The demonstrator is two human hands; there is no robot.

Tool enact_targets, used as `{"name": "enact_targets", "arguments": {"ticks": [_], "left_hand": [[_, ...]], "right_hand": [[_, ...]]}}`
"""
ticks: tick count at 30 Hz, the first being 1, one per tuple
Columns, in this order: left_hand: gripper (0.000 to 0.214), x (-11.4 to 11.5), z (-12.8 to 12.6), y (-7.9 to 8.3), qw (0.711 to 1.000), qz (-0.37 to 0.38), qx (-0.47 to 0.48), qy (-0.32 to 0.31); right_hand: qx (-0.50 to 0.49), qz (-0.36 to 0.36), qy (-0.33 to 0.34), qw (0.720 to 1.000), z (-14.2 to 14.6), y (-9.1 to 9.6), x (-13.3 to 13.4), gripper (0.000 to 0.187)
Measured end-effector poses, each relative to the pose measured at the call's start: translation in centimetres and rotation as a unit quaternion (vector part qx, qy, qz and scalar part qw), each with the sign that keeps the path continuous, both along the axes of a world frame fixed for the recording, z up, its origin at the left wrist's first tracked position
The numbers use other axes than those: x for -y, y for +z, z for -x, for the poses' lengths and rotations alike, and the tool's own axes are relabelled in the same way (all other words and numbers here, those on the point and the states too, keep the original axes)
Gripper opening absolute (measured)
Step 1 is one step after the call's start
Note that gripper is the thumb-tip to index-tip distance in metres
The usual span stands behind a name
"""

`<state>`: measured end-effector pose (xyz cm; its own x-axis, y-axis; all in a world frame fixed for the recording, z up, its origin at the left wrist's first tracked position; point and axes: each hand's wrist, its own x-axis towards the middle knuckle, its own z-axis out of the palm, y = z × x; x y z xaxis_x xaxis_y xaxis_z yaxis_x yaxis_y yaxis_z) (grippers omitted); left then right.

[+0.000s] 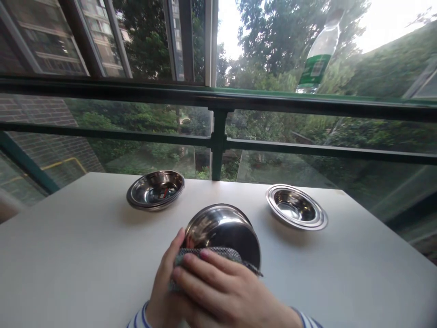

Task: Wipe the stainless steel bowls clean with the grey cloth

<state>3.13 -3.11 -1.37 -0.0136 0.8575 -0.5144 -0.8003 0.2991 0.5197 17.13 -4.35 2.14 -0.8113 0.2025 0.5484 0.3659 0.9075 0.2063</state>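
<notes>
While the left hand (166, 284) clasps the shiny round stainless-steel bowl (223, 230) at its near left rim, with the thumb pressed against the metal, the right hand (225, 294) lies over the grey checked cloth (218, 253). Its fingers are curled to pin the fabric against the bowl's lower edge. That bowl sits at the lower centre of the frame, tipped up on its side rather than lying flat. Whether its edge touches the white rectangular table (68, 255) is hidden by the hands. Blue-and-white striped sleeves (138, 321) show at the bottom edge.

Two more dishes rest upright on the tabletop, well apart from the hands. A shallow steel bowl with a dark reflection (155, 190) stands at the centre left, and a wide-rimmed steel bowl (296, 207) stands at the centre right. Beyond the table's far edge runs a dark green metal railing (218, 136) with glass panels. A clear plastic bottle with a green label (319, 54) stands on its top rail in the upper right of the frame.
</notes>
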Motion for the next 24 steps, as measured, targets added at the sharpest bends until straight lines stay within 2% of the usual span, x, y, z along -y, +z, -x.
{"name": "enact_targets", "arguments": {"ticks": [2, 4, 7, 9, 12, 14, 16, 18, 21, 22, 24], "left_hand": [[0.013, -0.1, -0.4, 0.4, 1.0, -0.004, -0.001, -0.003], [0.014, -0.2, -1.1, 0.9, 0.999, -0.047, 0.006, -0.006], [0.015, -0.2, -1.5, 1.3, 0.998, -0.064, -0.006, 0.002], [0.017, -0.2, -1.4, 1.4, 0.999, -0.052, -0.01, -0.003], [0.021, -0.2, -1.1, 1.3, 1.0, -0.017, -0.023, -0.01], [0.024, -0.2, -1.0, 1.3, 0.999, -0.008, -0.039, -0.014], [0.02, -0.2, -1.1, 1.2, 0.997, -0.051, -0.052, -0.013], [0.018, -0.2, -1.1, 1.2, 0.993, -0.093, -0.064, -0.018], [0.026, -0.1, -1.1, 1.2, 0.99, -0.121, -0.067, -0.029], [0.028, -0.1, -1.1, 1.3, 0.989, -0.124, -0.07, -0.03], [0.027, 0.0, -1.1, 1.3, 0.989, -0.12, -0.087, -0.021]], "right_hand": [[-0.019, 0.03, -0.02, 0.999, -1.1, 0.1, -0.7, 0.031], [-0.086, 0.081, -0.082, 0.99, -2.5, 0.1, -1.6, 0.037], [-0.137, 0.13, -0.182, 0.965, -3.6, -0.3, -2.3, 0.043], [-0.117, 0.114, -0.163, 0.973, -3.0, -0.8, -1.8, 0.044], [-0.055, 0.058, -0.059, 0.995, -1.2, -1.2, -0.7, 0.039], [-0.033, 0.045, -0.023, 0.998, -0.7, -1.0, -0.4, 0.037], [-0.048, 0.06, -0.036, 0.996, -1.2, -0.4, -0.8, 0.037], [-0.1, 0.092, -0.081, 0.987, -2.4, 0.1, -1.7, 0.038], [-0.184, 0.156, -0.16, 0.957, -3.9, 0.3, -2.8, 0.039], [-0.195, 0.163, -0.171, 0.952, -4.0, 0.3, -2.8, 0.04], [-0.182, 0.146, -0.157, 0.96, -3.5, 0.2, -2.4, 0.039]]}}
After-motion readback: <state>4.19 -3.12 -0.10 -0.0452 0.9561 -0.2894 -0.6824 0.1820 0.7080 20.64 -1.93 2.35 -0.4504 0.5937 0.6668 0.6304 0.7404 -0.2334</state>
